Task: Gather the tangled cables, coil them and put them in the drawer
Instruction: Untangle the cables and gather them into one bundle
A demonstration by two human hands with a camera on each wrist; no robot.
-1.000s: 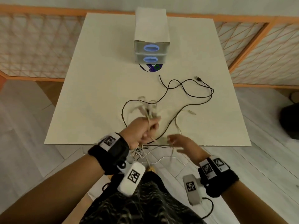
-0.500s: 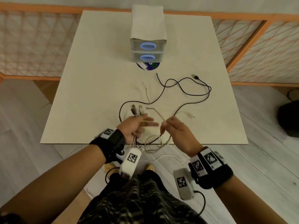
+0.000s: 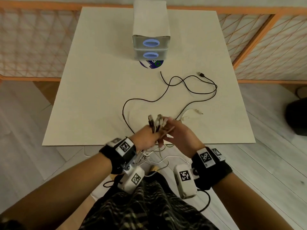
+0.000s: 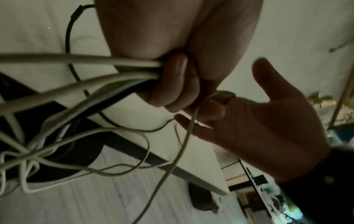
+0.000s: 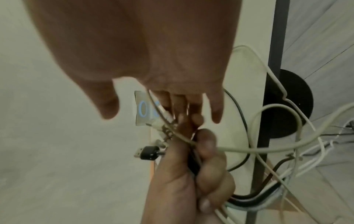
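My left hand grips a bundle of white and black cables, whose plug ends stick up out of the fist over the table's near edge. The right hand is pressed against it, straight fingers touching the plugs, with a thin white cable running across them. In the left wrist view the fist clamps the thick white strands. Loose white loops hang below the table edge. A black cable still trails across the table to its USB plug. The two-drawer unit stands at the back, both drawers closed.
The white table carries a disc tucked under the drawer unit and a white cable end to the right. Orange lattice railings flank the table. A dark object sits on the floor at right.
The right hand has moved left from pinching a white loop to meet the left fist. The left hand has gathered more cable, and the plug ends now stand upright.
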